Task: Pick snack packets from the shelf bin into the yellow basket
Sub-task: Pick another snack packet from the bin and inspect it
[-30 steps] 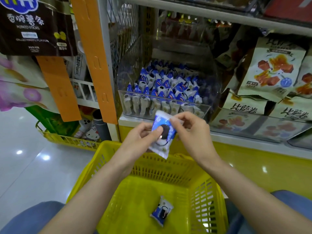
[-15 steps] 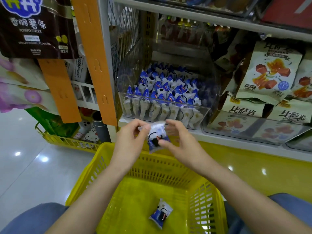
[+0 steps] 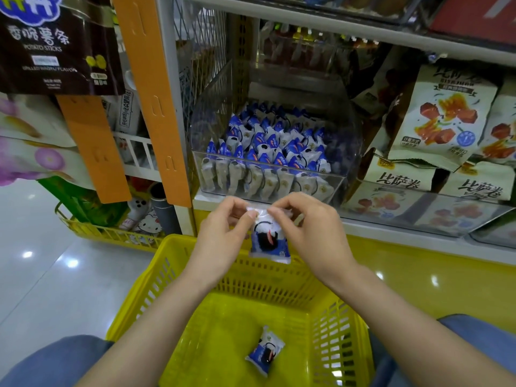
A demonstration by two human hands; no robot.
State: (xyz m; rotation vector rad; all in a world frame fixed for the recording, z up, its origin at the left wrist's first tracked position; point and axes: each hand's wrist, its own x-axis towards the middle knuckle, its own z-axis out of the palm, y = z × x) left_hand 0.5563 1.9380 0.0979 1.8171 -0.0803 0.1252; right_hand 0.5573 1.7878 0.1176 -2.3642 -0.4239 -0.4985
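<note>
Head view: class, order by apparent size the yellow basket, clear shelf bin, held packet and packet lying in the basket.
1. yellow basket
2. clear shelf bin
3. held packet and lying packet: these look about alike, so they are left unranked.

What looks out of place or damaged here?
Nothing looks spilled or torn. The one untidy spot is right of the clear bin: a large beige bag leans tilted over the bags below. The held packet and the loose packet in the yellow basket look intact.

Blue-white packet (image 3: pixel 269 241) upright over yellow basket (image 3: pixel 265 277); second packet (image 3: pixel 265 350) flat inside.
</note>
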